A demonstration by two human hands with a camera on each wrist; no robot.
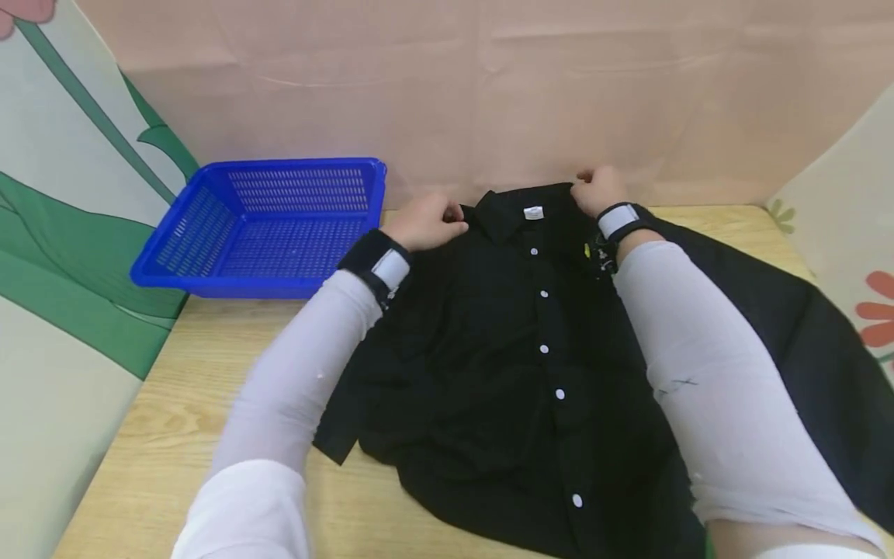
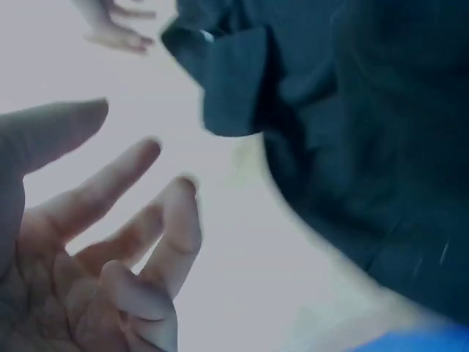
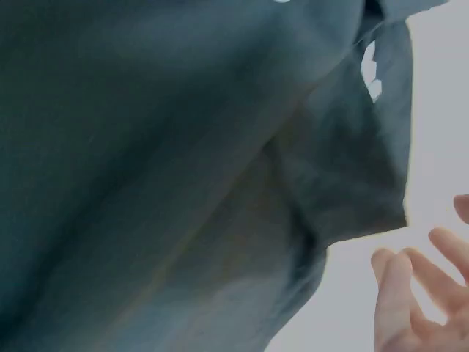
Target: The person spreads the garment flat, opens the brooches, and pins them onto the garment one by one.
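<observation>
Showing palm (image 2: 45, 293) only in its wrist view, left hand (image 1: 426, 222) hovers by shirt (image 1: 482, 341).

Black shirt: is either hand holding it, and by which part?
Nothing is held: the wrist views show the left hand and the right hand apart from the black shirt.

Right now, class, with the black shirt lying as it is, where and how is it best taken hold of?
Probably pinch the black shirt at both shoulders, either side of its collar, coming from above at the far edge. It lies spread out, front up, collar pointing away from the person, so the shoulder edges look easy to reach; the left hand and right hand are close by.
</observation>
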